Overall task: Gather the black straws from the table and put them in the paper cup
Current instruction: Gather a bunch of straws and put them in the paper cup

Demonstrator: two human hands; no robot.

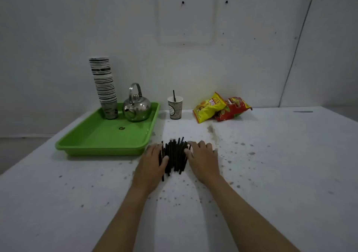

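Observation:
A heap of several black straws (175, 156) lies on the white table, pointing roughly away from me. My left hand (152, 162) rests flat against the heap's left side, thumb touching the straws. My right hand (202, 159) presses the heap's right side, fingers spread on the table. Both hands cup the pile between them; neither has lifted anything. Farther back stands a patterned paper cup (175, 110) with one black straw (174, 96) sticking up out of it.
A green tray (100, 137) at left holds a tall stack of paper cups (105, 85) and a steel kettle (136, 106). A yellow snack bag (209, 107) and a red one (233, 108) lie by the wall. The table (271, 174) is speckled with dark spots.

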